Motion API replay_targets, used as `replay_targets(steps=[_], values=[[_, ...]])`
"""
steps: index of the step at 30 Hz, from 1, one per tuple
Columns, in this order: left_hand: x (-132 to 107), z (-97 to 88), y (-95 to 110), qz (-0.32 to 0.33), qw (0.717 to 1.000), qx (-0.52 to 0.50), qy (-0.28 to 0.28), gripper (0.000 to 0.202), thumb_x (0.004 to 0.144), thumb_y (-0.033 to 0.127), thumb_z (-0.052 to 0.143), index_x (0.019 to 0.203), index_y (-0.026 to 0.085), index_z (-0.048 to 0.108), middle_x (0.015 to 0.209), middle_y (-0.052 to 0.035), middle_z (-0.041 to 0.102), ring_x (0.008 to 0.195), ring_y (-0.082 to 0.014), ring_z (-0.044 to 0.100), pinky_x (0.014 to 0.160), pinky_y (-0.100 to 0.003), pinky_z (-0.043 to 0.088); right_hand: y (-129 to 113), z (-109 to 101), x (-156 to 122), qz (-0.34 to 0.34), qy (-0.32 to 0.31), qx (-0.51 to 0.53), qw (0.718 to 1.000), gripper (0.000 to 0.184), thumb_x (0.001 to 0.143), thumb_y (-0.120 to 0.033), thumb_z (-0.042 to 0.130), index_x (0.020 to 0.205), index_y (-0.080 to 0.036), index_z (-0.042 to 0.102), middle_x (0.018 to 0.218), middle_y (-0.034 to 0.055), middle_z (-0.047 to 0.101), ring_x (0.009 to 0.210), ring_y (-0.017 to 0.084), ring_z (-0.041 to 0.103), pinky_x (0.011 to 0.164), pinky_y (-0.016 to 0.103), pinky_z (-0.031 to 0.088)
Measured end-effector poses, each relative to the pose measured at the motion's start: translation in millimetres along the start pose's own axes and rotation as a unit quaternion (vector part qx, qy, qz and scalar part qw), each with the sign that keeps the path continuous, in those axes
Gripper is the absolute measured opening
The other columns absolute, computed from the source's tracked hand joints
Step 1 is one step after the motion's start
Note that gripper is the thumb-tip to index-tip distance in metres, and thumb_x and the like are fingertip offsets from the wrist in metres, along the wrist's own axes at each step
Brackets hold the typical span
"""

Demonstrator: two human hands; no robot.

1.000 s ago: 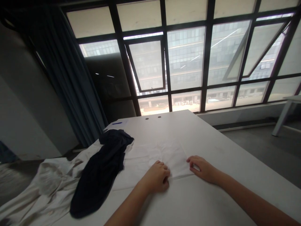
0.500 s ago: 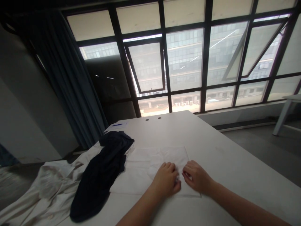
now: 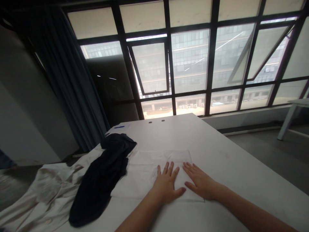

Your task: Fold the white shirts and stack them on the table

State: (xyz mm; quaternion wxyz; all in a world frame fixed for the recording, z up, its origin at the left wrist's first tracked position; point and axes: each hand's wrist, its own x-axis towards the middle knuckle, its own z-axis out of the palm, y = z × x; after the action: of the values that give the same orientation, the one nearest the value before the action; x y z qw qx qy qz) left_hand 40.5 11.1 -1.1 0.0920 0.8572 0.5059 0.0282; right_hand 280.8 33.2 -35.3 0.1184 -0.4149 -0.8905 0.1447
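Note:
A folded white cloth (image 3: 142, 174) lies flat on the white table (image 3: 229, 167). My left hand (image 3: 166, 185) rests palm down on its near right part, fingers spread and open. My right hand (image 3: 199, 182) lies flat beside it on the cloth's right edge, fingers stretched out. Neither hand holds anything.
A dark navy garment (image 3: 103, 178) lies just left of the white cloth, draped over a crumpled pale garment (image 3: 48, 190) at the table's left edge. A blue pen (image 3: 119, 127) and two small round holes sit at the far end. Large windows and a dark curtain (image 3: 70, 80) stand behind.
Both hands were curled in a pinch on the cloth's near edge; they have let go and now lie flat and open on the folded cloth, which sits a little nearer to me.

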Motion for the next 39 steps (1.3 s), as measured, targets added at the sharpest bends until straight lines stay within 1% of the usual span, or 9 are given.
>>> replay_targets(steps=[7,10,14,19,23,28,34,37,39], values=[[-7.8,-3.2,-23.4,-0.075,0.996,0.000,-0.044,0.109,0.071,0.090,0.043,0.158,0.035,0.008,0.165,-0.0037,-0.009,0.147,-0.0449,-0.013,0.109,-0.076,-0.005,-1.6,-7.4,-6.5,0.003,-0.005,-0.007,1.000,0.079,0.096,-0.066,0.033,0.156,-0.016,0.027,0.162,0.0114,0.021,0.150,0.026,0.019,0.123,0.044,0.012],[-7.9,-1.2,-23.9,-0.074,0.997,0.009,-0.034,0.110,0.070,0.089,0.047,0.158,0.034,0.009,0.165,-0.0062,-0.008,0.147,-0.0459,-0.012,0.108,-0.077,-0.003,-8.0,-13.8,-1.5,0.001,0.017,-0.036,0.999,0.072,0.095,-0.064,0.038,0.150,-0.017,0.042,0.156,0.0145,0.037,0.145,0.029,0.032,0.122,0.051,0.011],[-7.3,1.1,-23.2,-0.059,0.998,0.010,-0.016,0.110,0.070,0.088,0.050,0.158,0.032,0.014,0.165,-0.0104,-0.002,0.147,-0.0477,-0.008,0.107,-0.079,-0.002,-22.5,-13.4,27.1,0.025,0.070,-0.089,0.993,0.047,0.098,-0.045,0.038,0.127,-0.017,0.062,0.133,0.0175,0.062,0.129,0.031,0.051,0.118,0.058,0.012],[-7.8,5.4,-26.5,-0.032,0.999,0.017,0.019,0.107,0.075,0.087,0.046,0.158,0.027,0.016,0.165,-0.0116,0.005,0.149,-0.0428,-0.003,0.113,-0.072,-0.003,-32.9,9.6,85.3,0.034,0.076,-0.067,0.994,0.055,0.100,-0.038,0.030,0.149,-0.016,0.040,0.159,0.0143,0.033,0.147,0.029,0.027,0.119,0.052,0.018],[-7.3,7.1,-31.1,-0.021,0.997,0.031,0.069,0.094,0.086,0.078,0.039,0.158,0.020,0.021,0.163,-0.0141,0.018,0.151,-0.0370,0.008,0.118,-0.063,-0.005,-25.4,21.0,113.3,0.050,0.044,-0.049,0.997,0.065,0.102,-0.052,0.017,0.152,-0.015,0.037,0.159,0.0126,0.032,0.149,0.027,0.022,0.120,0.051,0.011],[-7.2,-0.1,-54.4,0.000,0.996,0.032,0.083,0.070,0.094,0.068,0.037,0.154,0.032,0.029,0.163,-0.0064,0.024,0.151,-0.0301,0.014,0.120,-0.059,-0.002,-6.3,16.2,110.6,0.015,0.031,-0.054,0.998,0.071,0.099,-0.063,0.017,0.155,-0.020,0.031,0.161,0.0104,0.028,0.150,0.027,0.018,0.121,0.050,0.006],[-6.8,-2.2,-91.7,-0.108,0.993,0.017,0.049,0.072,0.095,0.070,0.029,0.156,0.031,0.025,0.164,-0.0058,0.018,0.151,-0.0327,0.011,0.118,-0.061,0.006,13.1,-0.8,94.4,0.006,0.007,-0.045,0.999,0.072,0.097,-0.066,0.024,0.155,-0.023,0.031,0.161,0.0081,0.027,0.150,0.028,0.019,0.121,0.050,0.010],[-4.7,4.1,-87.7,-0.130,0.990,0.021,0.048,0.075,0.095,0.069,0.028,0.157,0.029,0.023,0.164,-0.0060,0.018,0.151,-0.0331,0.011,0.118,-0.060,0.007,15.5,-17.2,93.6,0.020,-0.012,-0.063,0.998,0.069,0.096,-0.062,0.032,0.153,-0.023,0.036,0.159,0.0079,0.033,0.148,0.026,0.026,0.120,0.046,0.017],[-3.1,11.6,-74.1,-0.138,0.989,0.025,0.057,0.076,0.094,0.069,0.027,0.157,0.027,0.024,0.164,-0.0071,0.019,0.151,-0.0344,0.012,0.118,-0.061,0.007,11.6,-27.4,96.8,0.058,-0.026,-0.086,0.994,0.062,0.094,-0.057,0.039,0.146,-0.025,0.047,0.152,0.0096,0.046,0.141,0.027,0.039,0.116,0.048,0.025]])
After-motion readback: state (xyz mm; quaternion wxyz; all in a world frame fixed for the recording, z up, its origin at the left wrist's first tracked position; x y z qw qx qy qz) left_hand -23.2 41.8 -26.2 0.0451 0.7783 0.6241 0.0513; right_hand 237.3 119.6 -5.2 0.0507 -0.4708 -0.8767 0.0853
